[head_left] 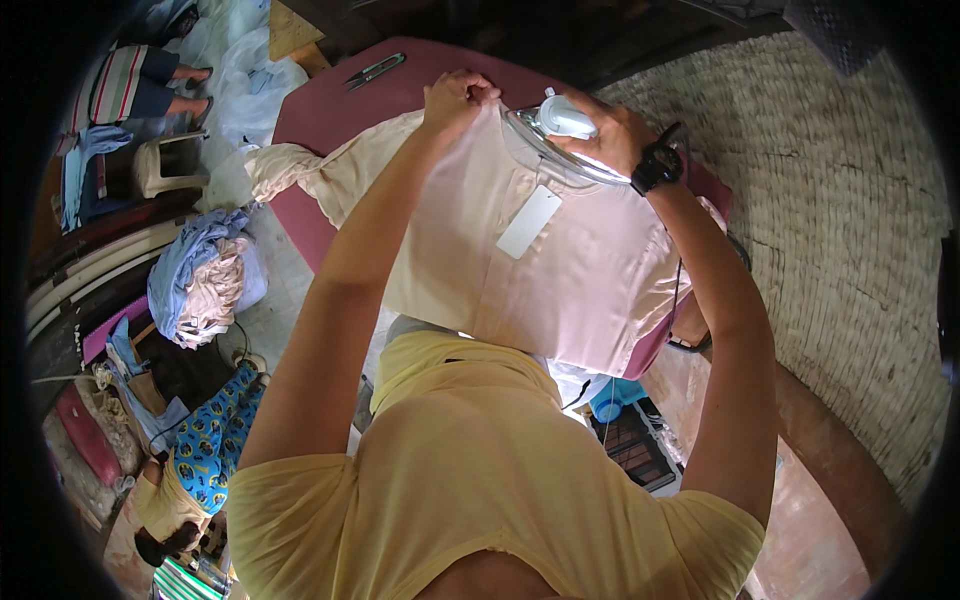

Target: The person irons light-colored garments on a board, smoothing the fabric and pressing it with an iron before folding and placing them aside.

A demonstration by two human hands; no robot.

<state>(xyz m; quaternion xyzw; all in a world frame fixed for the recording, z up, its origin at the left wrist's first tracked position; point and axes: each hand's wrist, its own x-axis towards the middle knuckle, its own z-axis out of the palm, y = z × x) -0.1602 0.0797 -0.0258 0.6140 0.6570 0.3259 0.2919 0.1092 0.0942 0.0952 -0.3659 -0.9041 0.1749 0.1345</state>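
A pale pink shirt [450, 240] is spread over a dark red ironing board [420, 85], one sleeve hanging past its left edge. A blank-looking white tag [530, 222] lies on the front below the neckline. My left hand [460, 100] is at the shirt's far edge with curled fingers pinching the cloth. My right hand [612, 135], with a black watch at the wrist, is wrapped round the handle of a clothes iron [567, 120]. The iron rests on the shirt near the neckline, its tip toward my left hand. The hand partly hides its handle.
Thread snips [375, 70] lie on the board's far left. A heap of blue and pink clothes [205, 275] stands left, near a beige plastic stool [168, 165]. A dark cord [740, 250] runs by the board's right end. Two other people are at the left.
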